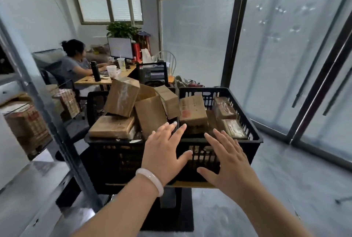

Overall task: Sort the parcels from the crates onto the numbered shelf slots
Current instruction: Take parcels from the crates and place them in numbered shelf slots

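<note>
Two black plastic crates stand side by side ahead of me, the left crate [114, 153] piled high with brown cardboard parcels and the right crate [253, 141] holding several more. A flat parcel [112, 126] lies at the left crate's front; a taped box [122, 97] tilts above it. A labelled parcel [193, 112] sits in the right crate. My left hand [163, 149], with a pale bangle on the wrist, hovers open over the crates' front rims. My right hand [226, 158] is open too, fingers spread, in front of the right crate. Neither hand holds anything.
A metal shelf upright [47, 107] runs down the left, with boxed goods [26, 124] behind it. A person sits at a desk [99, 79] beyond the crates. Frosted glass doors [285, 65] close off the right side. Grey floor [276, 189] lies to the right.
</note>
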Demonstrator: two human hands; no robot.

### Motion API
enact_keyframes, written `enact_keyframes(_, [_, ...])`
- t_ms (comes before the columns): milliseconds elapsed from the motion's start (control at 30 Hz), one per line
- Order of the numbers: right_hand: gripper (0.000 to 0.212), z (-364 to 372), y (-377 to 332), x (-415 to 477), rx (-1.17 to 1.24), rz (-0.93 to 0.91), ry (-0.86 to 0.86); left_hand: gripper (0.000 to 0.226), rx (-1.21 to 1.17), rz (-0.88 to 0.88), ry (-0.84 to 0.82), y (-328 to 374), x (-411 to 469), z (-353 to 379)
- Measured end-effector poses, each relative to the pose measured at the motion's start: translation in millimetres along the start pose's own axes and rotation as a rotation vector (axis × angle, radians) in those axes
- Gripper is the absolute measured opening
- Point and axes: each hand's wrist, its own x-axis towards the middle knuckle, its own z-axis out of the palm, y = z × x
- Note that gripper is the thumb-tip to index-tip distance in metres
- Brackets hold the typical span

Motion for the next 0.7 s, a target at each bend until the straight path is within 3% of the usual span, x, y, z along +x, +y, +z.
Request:
enact_keyframes(200, [0.090, 4.8, 50.1, 34.9, 0.014, 0.169, 0.007, 0.074, -0.064, 0.093, -0.091, 9.1, 67.4, 50.7])
enact_keyframes(467, [0.088, 12.2, 151.5, 110.0, 0.033, 0.193, 0.037, 0.076, -0.068, 0.071, -0.290, 41.8, 158.4, 126.8])
enact_keyframes(600, [0.087, 3.3, 211.2, 159.6, 0.029, 0.185, 0.003, 0.081, -0.119, -0.036, -0.449, 71.1, 202.6, 176.3])
enact_keyframes(700, [0.084, -0.9, 249.9, 187.2, 0.062, 0.191, -0.054, 0.091, -0.246, -0.199, -0.690, 93.8, 229.3, 212.3])
